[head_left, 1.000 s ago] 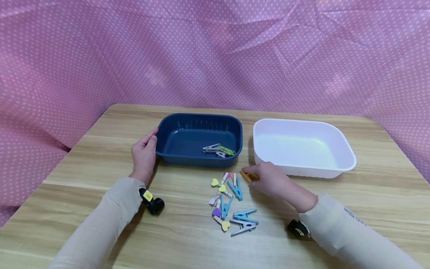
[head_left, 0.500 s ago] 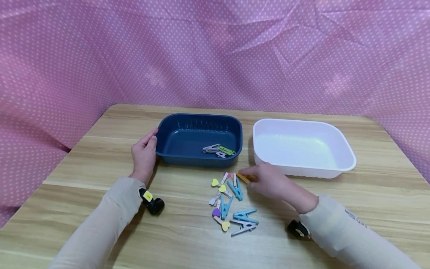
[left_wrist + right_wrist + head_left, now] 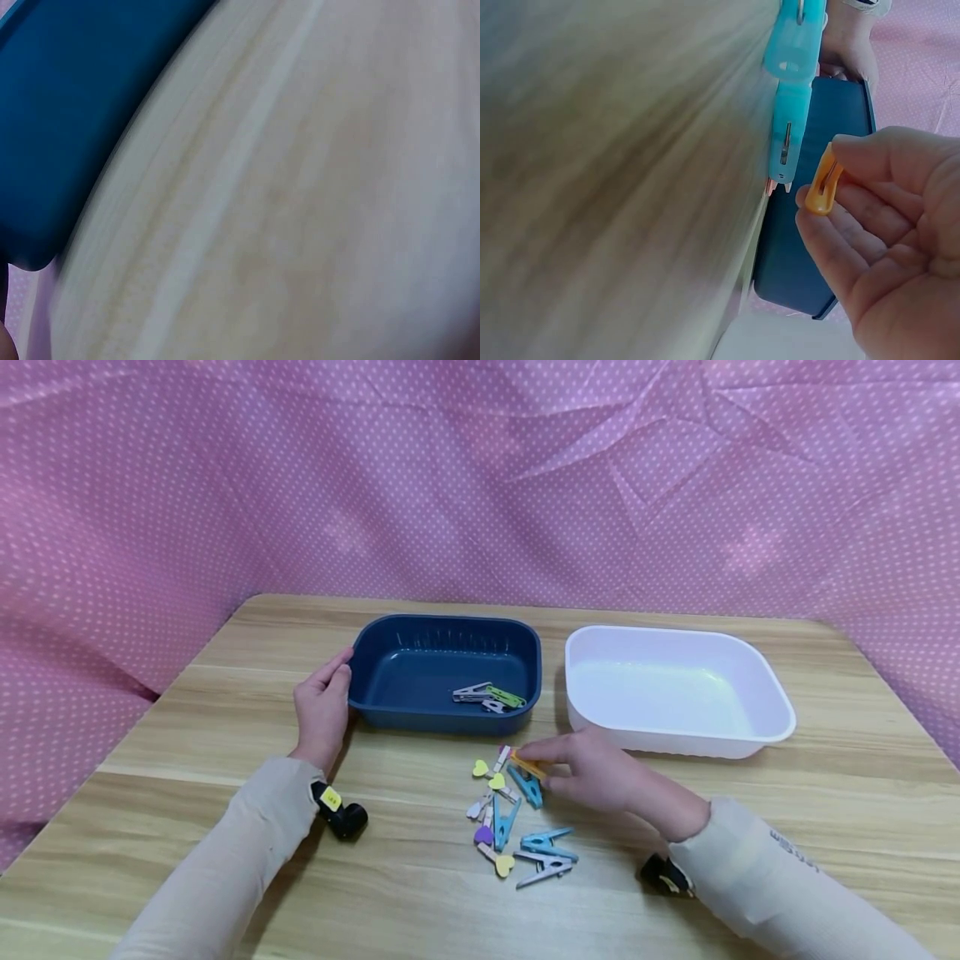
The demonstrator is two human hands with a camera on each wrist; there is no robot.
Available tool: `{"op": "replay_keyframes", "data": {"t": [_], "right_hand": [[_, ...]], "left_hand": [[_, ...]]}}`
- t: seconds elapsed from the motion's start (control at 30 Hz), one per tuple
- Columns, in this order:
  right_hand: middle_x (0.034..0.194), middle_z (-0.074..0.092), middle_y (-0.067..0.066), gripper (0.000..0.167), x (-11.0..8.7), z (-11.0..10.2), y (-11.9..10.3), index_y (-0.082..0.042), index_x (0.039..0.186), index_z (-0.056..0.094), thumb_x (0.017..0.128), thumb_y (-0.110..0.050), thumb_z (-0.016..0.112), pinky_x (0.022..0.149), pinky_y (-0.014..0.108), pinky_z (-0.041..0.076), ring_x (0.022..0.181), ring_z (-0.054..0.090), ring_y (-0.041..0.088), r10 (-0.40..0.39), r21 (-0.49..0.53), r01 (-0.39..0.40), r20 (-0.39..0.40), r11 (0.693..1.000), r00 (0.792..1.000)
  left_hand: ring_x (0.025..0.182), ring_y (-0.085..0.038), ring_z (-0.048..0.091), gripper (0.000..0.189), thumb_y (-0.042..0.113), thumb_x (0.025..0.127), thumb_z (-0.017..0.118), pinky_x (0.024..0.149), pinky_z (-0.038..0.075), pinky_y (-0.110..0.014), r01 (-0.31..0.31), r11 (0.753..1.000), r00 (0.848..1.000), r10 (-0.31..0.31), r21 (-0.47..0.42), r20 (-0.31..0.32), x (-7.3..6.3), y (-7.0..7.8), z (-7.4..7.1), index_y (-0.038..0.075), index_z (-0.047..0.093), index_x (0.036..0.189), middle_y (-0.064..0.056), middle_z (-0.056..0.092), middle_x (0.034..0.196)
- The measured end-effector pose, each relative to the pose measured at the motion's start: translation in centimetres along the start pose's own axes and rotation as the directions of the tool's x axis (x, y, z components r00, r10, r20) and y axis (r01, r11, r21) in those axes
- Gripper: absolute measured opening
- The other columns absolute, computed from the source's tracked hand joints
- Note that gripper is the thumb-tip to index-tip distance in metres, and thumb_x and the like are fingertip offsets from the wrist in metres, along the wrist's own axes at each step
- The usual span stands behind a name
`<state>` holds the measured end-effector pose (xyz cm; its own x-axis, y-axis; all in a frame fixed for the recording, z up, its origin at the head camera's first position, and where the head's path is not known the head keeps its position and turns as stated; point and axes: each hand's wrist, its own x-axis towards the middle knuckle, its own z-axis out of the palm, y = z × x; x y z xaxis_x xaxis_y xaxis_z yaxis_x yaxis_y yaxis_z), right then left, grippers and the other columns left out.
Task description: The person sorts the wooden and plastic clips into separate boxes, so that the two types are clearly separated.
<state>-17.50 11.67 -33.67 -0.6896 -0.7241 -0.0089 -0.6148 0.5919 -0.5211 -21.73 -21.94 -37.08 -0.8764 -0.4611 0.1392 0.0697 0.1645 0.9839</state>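
Observation:
My right hand (image 3: 596,770) pinches an orange clothespin (image 3: 821,195) between thumb and fingers, just above the pile of clips in front of the two tubs. Close under it lies a blue clothespin (image 3: 527,788). My left hand (image 3: 321,710) rests against the left end of the navy tub (image 3: 442,720), its fingers fairly straight along the outer wall. Inside that tub are a green clothespin (image 3: 505,696) and a few pale ones (image 3: 471,693). In the left wrist view the tub's wall (image 3: 75,97) shows, with only a sliver of finger at the lower left.
A white tub (image 3: 675,739) stands right of the navy one. Several small wooden clips with hearts, such as a purple heart (image 3: 483,835), lie on the wooden table (image 3: 225,727). More blue clothespins (image 3: 549,842) and a grey clothespin (image 3: 544,868) lie nearer me. Pink dotted cloth (image 3: 480,485) hangs behind.
My right hand has moved left and slightly toward me with the orange clothespin, from beside the pile to over it. The left hand stays at the navy tub.

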Motion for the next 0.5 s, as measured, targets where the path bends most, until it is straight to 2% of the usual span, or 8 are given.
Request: {"op": "replay_keyframes", "data": {"t": [0.5], "right_hand": [[0.126,0.059,0.004,0.041,-0.05,-0.13,0.35,-0.016,0.125,0.06,0.085,-0.011,0.063,0.091,0.039,0.05,0.116,0.056,0.022,-0.06,0.082,0.064,-0.051,0.995,0.997]], "left_hand": [[0.128,-0.009,0.043,0.032,0.022,0.097,0.047,0.104,0.037,-0.026,0.031,1.0,0.999,-0.031,-0.007,0.021,-0.13,0.08,-0.09,0.017,0.058,0.127,0.002,0.052,0.135]]}}
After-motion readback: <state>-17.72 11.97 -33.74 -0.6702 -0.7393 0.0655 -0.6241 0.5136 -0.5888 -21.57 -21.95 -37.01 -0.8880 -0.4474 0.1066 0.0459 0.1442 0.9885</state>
